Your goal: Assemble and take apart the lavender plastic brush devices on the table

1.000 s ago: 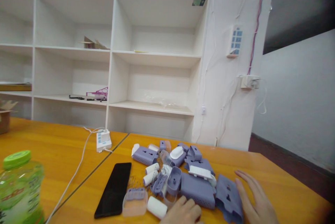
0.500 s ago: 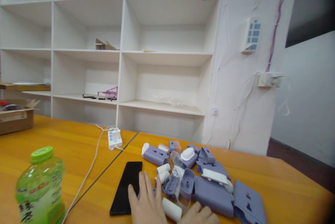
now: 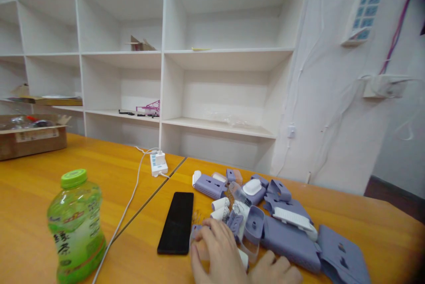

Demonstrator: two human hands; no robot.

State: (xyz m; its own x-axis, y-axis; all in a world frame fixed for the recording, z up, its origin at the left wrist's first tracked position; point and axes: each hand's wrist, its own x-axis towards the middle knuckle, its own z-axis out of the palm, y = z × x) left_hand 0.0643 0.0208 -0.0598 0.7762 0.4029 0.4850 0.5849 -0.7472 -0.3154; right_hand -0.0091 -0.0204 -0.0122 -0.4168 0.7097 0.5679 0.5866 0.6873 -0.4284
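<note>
My left hand (image 3: 219, 253) curves its thumb and fingers around a small clear plastic cup with a lavender part (image 3: 195, 232); the palm side is hidden. My right hand (image 3: 276, 270) lies low beside it with bent fingers, and whatever is under them is out of sight. A white cylinder (image 3: 244, 258) shows partly between the hands. Just beyond sits an upright lavender container (image 3: 255, 222) with a clear lower part. A lavender box-shaped piece (image 3: 290, 244) and a flat lavender panel (image 3: 343, 253) lie to the right. White rolls (image 3: 219, 209) rest past my left fingers.
A black phone (image 3: 176, 224) lies left of my left hand. Farther left stands a green-capped bottle (image 3: 77, 226). A white cable (image 3: 128, 206) runs to a power strip (image 3: 158, 163). A cardboard box (image 3: 33, 142) stands at the far left, and white shelves (image 3: 219, 127) rise behind the table.
My left hand's fingers, spread out before, are now bent around the clear cup. My right hand stays low with bent fingers. The whole view has turned left and a little down.
</note>
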